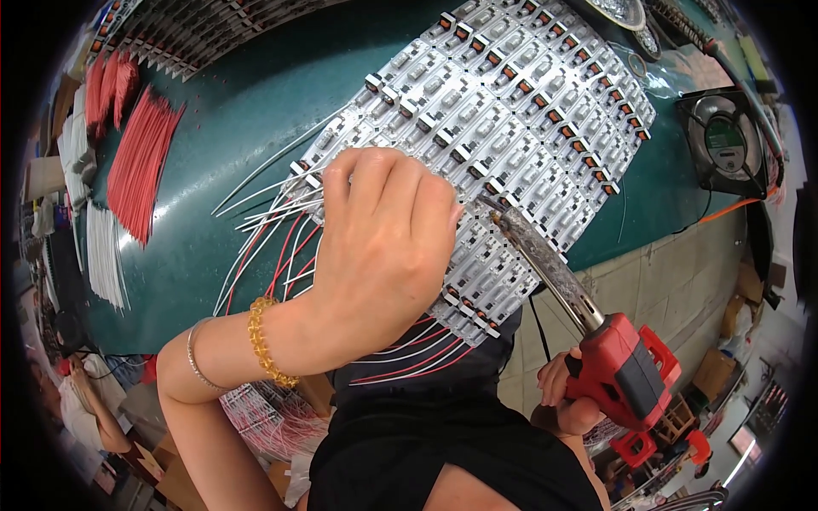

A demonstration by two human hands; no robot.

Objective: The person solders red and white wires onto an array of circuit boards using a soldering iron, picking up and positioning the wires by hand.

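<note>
A large panel of small circuit boards [511, 111] in a silvery carrier lies slanted over the table edge toward me. My left hand [388, 226] is above its near left part with fingers curled and closed; their tips and whatever they pinch are hidden behind the hand. White and red wires [281, 213] fan out left from the panel beside this hand. My right hand [562, 396] grips the red and black handle of a soldering gun [626, 370]. Its metal barrel points up and left, and the tip is over the boards, just right of my left hand.
Bundles of red wires [143, 166] and white wires [105, 255] lie on the green table [247, 94] at left. A square black fan [722, 143] stands at right, near a coiled metal holder [682, 25]. More boards stand far left. Another person [94, 400] is at lower left.
</note>
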